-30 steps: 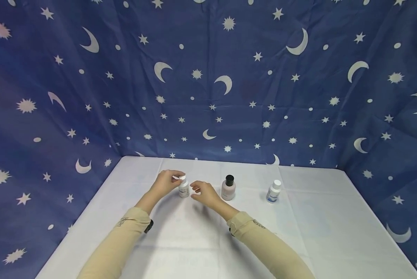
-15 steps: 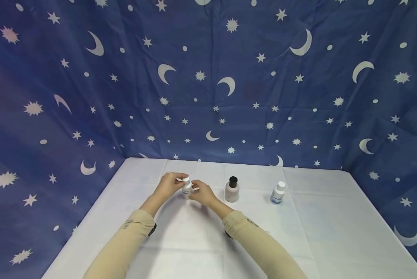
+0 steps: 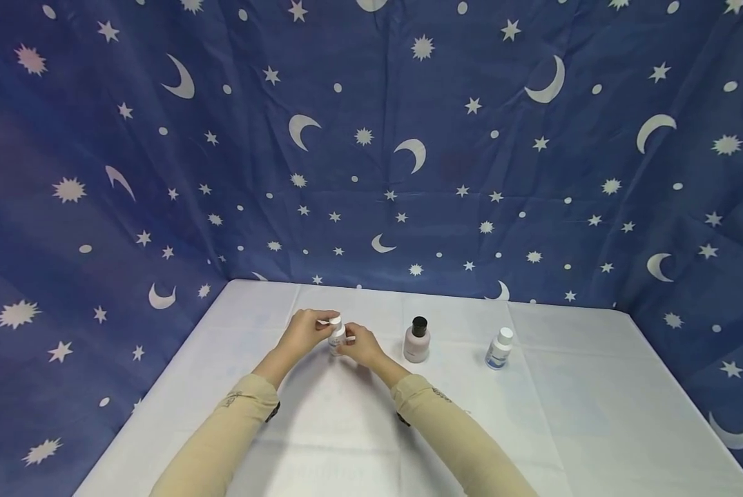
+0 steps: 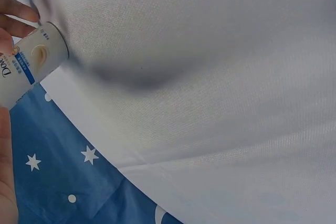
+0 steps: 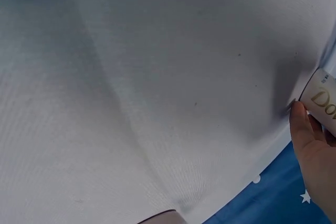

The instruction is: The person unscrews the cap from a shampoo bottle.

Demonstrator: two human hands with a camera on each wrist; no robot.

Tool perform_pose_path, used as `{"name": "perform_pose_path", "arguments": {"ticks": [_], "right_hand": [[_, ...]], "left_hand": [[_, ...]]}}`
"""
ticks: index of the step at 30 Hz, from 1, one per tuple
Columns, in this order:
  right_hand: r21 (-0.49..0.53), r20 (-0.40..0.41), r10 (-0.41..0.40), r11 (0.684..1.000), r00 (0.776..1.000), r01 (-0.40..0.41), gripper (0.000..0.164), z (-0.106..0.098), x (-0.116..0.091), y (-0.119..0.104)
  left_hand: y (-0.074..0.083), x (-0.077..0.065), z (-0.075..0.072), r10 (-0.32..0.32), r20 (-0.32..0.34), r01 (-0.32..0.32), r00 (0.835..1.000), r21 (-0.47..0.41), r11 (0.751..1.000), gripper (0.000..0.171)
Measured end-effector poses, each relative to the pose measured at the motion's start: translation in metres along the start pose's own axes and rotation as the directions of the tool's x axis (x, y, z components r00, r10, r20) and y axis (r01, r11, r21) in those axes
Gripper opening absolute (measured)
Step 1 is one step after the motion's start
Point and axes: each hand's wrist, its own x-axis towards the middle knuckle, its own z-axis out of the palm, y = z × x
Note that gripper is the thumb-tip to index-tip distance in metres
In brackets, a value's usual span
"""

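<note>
A small white Dove bottle (image 3: 337,341) with a white cap stands upright between both hands on the white-covered table. My left hand (image 3: 302,333) holds the cap from the left between thumb and fingers. On the other side, my right hand (image 3: 365,345) grips the bottle's lower body. In the left wrist view the bottle (image 4: 37,59) shows its blue-banded label, with right-hand fingers behind its base. The right wrist view cuts off the bottle (image 5: 321,98) at the edge, the right thumb against its side.
Right of the hands stands a pale pink bottle (image 3: 416,346) with a black cap. Farther right is a white bottle (image 3: 498,351) with a blue label. A blue star-and-moon curtain (image 3: 371,172) encloses the table's (image 3: 595,414) back and sides.
My right hand has moved left and closed on the Dove bottle's body. My left hand stays at its cap. The head view has shifted slightly.
</note>
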Motion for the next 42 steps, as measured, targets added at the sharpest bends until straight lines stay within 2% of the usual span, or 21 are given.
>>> {"name": "perform_pose_path", "arguments": {"ticks": [9, 16, 23, 31, 36, 42], "right_hand": [[-0.104, -0.002, -0.019, 0.994, 1.0, 0.019, 0.034, -0.006, 0.01, 0.001], [-0.124, -0.06, -0.03, 0.992, 0.998, 0.022, 0.028, -0.01, 0.011, -0.002], [-0.14, -0.04, -0.045, 0.989, 0.998, 0.039, 0.031, -0.009, 0.009, -0.001], [-0.163, -0.019, -0.111, 0.981, 0.994, 0.107, 0.033, -0.014, 0.004, 0.001], [-0.12, -0.003, -0.118, 0.986, 0.993, 0.117, 0.033, -0.016, -0.005, 0.001], [-0.038, 0.017, -0.144, 0.989, 0.989, 0.144, 0.032, -0.014, -0.02, 0.001]], "left_hand": [[0.001, 0.005, 0.0, 0.014, 0.005, -0.014, 1.0, -0.012, 1.0, 0.027], [0.003, 0.011, -0.003, 0.036, 0.051, -0.034, 0.998, -0.041, 0.999, 0.027], [0.005, 0.008, -0.006, 0.049, 0.092, -0.048, 0.995, -0.021, 0.999, 0.026], [0.007, 0.001, -0.007, 0.051, 0.048, -0.049, 0.998, -0.038, 0.998, 0.024], [0.011, -0.004, -0.009, 0.039, 0.051, -0.035, 0.998, -0.074, 0.997, 0.024], [0.017, -0.015, -0.011, 0.057, 0.106, -0.046, 0.993, -0.11, 0.993, 0.024]]}}
